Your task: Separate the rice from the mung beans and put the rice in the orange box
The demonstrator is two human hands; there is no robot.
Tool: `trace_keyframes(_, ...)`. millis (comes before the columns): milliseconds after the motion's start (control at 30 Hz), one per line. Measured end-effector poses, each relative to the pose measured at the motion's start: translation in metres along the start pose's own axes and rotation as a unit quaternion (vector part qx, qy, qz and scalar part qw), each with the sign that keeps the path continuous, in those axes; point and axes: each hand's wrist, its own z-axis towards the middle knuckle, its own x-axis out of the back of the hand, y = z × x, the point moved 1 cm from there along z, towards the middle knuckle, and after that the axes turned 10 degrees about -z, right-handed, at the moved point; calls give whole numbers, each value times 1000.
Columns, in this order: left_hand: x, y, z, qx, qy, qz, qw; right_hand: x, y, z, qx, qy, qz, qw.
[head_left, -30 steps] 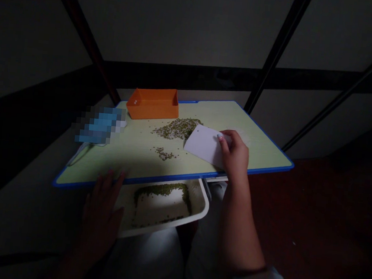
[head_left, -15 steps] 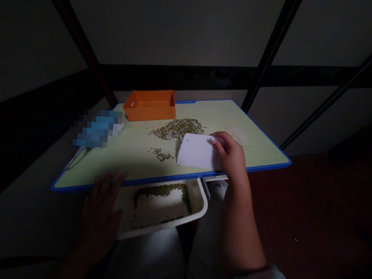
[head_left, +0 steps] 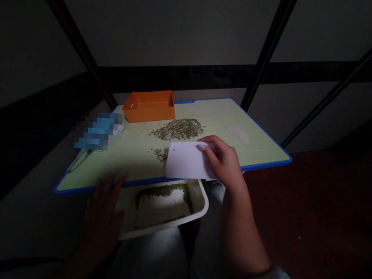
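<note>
My right hand (head_left: 223, 160) grips a flat white scraper card (head_left: 187, 161) with a small hole in one corner. The card hovers or rests at the near edge of the pale green board (head_left: 132, 152), partly covering a small scatter of green beans (head_left: 159, 154). Behind it lies a larger pile of green beans mixed with white grains (head_left: 180, 129). Under the board's near edge sits a white tray (head_left: 202, 201) with green beans along its inner sides. My left hand (head_left: 103, 214), in shadow, has its fingers spread at the tray's left end, close to the board's edge.
An orange open box (head_left: 149, 110) stands at the board's far left. White grains (head_left: 236, 132) form a patch on the right. A blurred-out blue item (head_left: 98, 131) with a white strap lies at the left edge. Dark-framed panels (head_left: 183, 26) rise behind the board.
My right hand has drawn the white card toward me and to the left, over part of the small bean scatter. My left hand stays nearly still.
</note>
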Motion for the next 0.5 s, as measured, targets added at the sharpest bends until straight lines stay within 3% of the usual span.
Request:
trace_keyframes(200,-1,-10,-1,-11,-6,-10,1000,9,9,0,-68,174,-42,981)
trace_keyframes(267,-1,-12,0,-14,-5,-14,1000,11,12,0,-91,207,-65,972)
trace_keyframes(333,0,-12,0,-17,-3,-17,1000,11,13,-1,-89,201,-68,973)
trace_keyframes(500,1,-6,-1,-13,3,-20,1000,5,3,-2,-75,121,-88,986)
